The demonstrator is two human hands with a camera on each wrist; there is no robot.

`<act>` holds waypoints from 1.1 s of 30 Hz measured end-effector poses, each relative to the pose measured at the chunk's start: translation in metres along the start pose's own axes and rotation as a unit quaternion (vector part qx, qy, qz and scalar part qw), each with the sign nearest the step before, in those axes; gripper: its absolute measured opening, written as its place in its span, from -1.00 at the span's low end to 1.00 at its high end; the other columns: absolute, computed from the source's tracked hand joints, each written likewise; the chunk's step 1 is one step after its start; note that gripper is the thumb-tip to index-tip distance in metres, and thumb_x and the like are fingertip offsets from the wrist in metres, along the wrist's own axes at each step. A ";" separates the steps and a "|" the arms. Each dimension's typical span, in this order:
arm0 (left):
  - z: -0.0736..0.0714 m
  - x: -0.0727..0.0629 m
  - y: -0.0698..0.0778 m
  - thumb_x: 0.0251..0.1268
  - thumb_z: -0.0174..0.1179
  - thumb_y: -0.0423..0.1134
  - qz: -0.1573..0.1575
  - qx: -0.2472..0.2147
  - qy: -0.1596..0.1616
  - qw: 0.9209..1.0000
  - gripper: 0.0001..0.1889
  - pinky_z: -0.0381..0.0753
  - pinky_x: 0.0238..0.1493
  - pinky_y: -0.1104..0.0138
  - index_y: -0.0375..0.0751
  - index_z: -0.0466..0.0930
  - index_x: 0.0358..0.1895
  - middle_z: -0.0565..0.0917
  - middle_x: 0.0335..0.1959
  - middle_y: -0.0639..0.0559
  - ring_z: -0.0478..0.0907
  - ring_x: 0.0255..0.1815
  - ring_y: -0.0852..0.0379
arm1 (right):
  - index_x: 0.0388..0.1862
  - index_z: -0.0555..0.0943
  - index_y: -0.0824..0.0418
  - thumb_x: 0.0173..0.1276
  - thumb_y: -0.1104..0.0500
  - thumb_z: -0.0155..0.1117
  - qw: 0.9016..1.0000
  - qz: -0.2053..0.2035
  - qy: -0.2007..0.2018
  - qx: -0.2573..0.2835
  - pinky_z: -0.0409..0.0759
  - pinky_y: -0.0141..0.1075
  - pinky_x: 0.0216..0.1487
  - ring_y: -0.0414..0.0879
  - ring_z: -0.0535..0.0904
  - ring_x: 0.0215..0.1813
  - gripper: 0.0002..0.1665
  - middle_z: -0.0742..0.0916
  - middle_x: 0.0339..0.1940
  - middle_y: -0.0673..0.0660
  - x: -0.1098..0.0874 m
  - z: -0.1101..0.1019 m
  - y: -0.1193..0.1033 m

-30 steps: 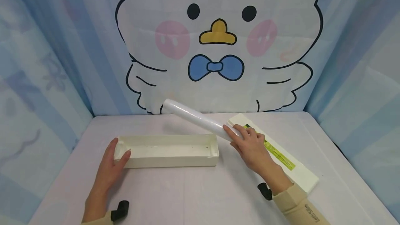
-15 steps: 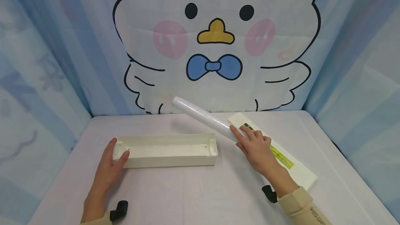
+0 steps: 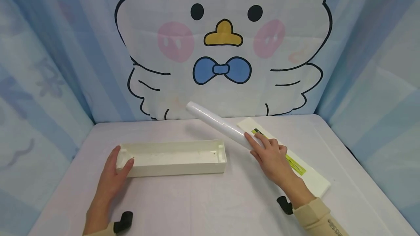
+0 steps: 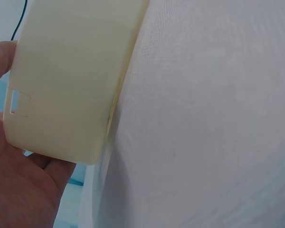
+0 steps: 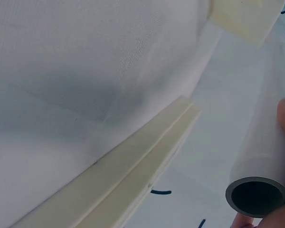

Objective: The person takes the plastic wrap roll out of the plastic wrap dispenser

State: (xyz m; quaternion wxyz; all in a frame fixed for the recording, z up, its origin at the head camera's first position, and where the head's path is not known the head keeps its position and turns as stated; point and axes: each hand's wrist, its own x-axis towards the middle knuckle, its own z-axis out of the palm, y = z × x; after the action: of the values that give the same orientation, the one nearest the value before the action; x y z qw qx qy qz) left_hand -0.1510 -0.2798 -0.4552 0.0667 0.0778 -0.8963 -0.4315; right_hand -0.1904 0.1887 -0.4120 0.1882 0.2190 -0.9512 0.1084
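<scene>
A long cream plastic box (image 3: 177, 169), open at the top, lies across the table. My left hand (image 3: 109, 179) grips its left end, thumb at the front rim; the left wrist view shows the box's side (image 4: 66, 80) with a small slot near the end. Above the table, right of the box, my right hand (image 3: 272, 161) holds a roll of cling film (image 3: 218, 124) near its right end. The roll slants, its free end up and to the left. In the right wrist view the hollow end of the film roll (image 5: 261, 161) faces the camera.
A cream lid (image 3: 316, 181) with a green-yellow label (image 3: 296, 165) lies diagonally at the right, behind and under my right hand. A white cloth covers the table (image 3: 197, 207). A curtain with a cartoon bird (image 3: 223, 39) hangs behind.
My right hand has moved the cling film roll a little to the right, away from the box. My left hand stays on the box end. The head view has shifted slightly.
</scene>
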 end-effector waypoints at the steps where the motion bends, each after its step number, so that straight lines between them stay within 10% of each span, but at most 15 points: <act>1: 0.000 0.000 0.000 0.55 0.06 0.03 0.002 0.000 0.000 1.000 -0.12 -0.18 0.48 -0.29 -0.40 -0.21 0.60 -0.12 0.59 -0.46 -0.21 0.57 -0.44 | 0.52 0.35 -0.04 0.44 0.16 0.31 1.000 0.002 0.002 -0.002 0.40 0.28 -0.07 0.29 0.46 0.04 -0.29 0.49 0.33 0.24 -0.001 0.000 0.000; 33: -0.001 -0.001 0.001 0.55 0.06 0.03 0.004 -0.004 -0.005 1.000 -0.11 -0.19 0.47 -0.30 -0.43 -0.23 0.60 -0.13 0.58 -0.48 -0.21 0.57 -0.45 | 0.56 0.32 -0.03 0.46 0.16 0.31 0.996 0.083 -0.040 -0.012 0.37 0.28 -0.05 0.33 0.44 0.14 -0.27 0.46 0.36 0.24 -0.030 0.006 0.006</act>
State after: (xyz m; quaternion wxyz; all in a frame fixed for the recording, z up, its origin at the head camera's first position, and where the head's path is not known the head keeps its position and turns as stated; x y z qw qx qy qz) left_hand -0.1496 -0.2796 -0.4533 0.0644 0.0719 -0.8951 -0.4354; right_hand -0.1699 0.2035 -0.4309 0.1432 0.1413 -0.9741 0.1030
